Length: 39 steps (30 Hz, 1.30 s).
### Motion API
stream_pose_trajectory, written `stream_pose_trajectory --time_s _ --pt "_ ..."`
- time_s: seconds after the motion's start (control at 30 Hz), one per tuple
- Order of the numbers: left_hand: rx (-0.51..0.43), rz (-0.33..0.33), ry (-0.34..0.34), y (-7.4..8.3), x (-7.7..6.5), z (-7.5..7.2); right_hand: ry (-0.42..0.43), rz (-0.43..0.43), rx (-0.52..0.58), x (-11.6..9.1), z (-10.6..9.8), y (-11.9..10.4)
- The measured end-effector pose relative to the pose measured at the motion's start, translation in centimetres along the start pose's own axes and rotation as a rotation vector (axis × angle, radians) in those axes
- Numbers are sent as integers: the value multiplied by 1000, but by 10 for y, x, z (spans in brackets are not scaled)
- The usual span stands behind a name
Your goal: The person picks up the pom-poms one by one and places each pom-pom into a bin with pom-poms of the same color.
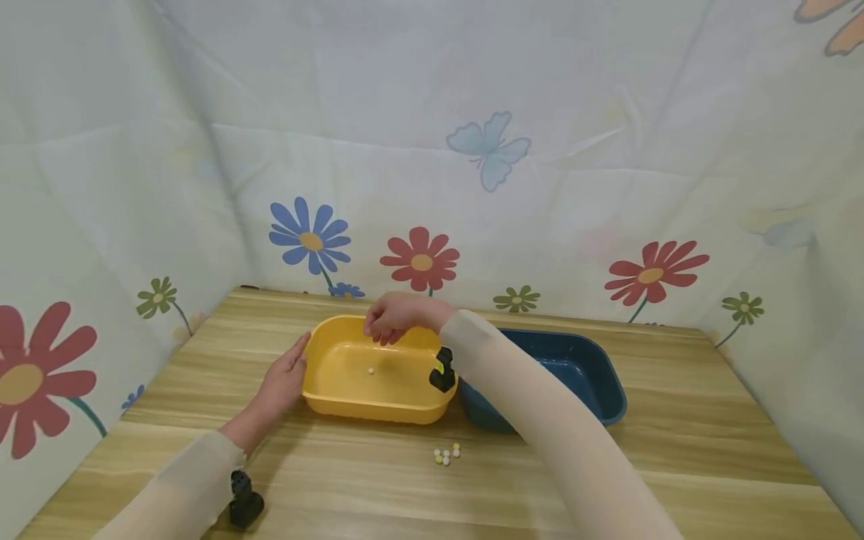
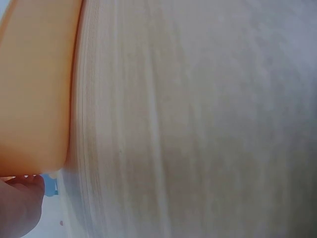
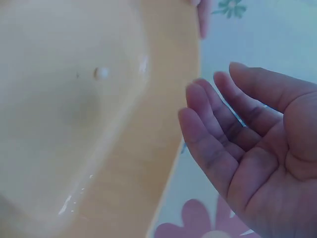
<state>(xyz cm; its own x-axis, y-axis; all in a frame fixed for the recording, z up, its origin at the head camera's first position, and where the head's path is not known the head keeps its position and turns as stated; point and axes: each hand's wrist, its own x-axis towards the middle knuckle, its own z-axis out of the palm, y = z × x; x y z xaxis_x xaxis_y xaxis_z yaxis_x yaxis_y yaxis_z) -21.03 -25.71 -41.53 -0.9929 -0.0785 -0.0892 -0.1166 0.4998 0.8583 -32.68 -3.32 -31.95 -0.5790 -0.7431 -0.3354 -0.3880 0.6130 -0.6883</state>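
Yellow plastic basin stands upright on the wood-grain tabletop, left of a dark blue basin that sits just beside it. Inside the yellow one we see a small white round piece lying on the bottom, well apart from both our hands. Our left hand rests against the basin's left side, its fingers extended along the outer wall. Our right hand hangs over the far rim, and the right wrist view shows its fingers spread loosely and gently bent, the thumb held apart from the fingertips. On the tabletop in front of the two basins we find a little cluster of small white and yellow pieces, some of them touching. Our cream right sleeve crosses in front of the blue basin and hides part of it. We wear a black wrist device on the left arm. Behind everything we see a pale cloth backdrop printed with flowers and butterflies.
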Motion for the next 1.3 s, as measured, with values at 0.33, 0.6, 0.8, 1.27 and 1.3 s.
stream_pose_trajectory --time_s 0.33,0.6,0.8,1.27,1.3 --pt "-12 -2 2 1 0 3 137 -76 173 -52 3 3" --pt "9 12 2 0 -1 3 220 -137 235 -101 10 20" --pt "10 0 -3 1 -1 1 245 -156 278 -128 19 27" --pt "-12 17 -2 2 0 1 268 -169 288 -163 48 52" --pt "-12 17 -2 3 -1 1 265 -164 293 -164 50 54"
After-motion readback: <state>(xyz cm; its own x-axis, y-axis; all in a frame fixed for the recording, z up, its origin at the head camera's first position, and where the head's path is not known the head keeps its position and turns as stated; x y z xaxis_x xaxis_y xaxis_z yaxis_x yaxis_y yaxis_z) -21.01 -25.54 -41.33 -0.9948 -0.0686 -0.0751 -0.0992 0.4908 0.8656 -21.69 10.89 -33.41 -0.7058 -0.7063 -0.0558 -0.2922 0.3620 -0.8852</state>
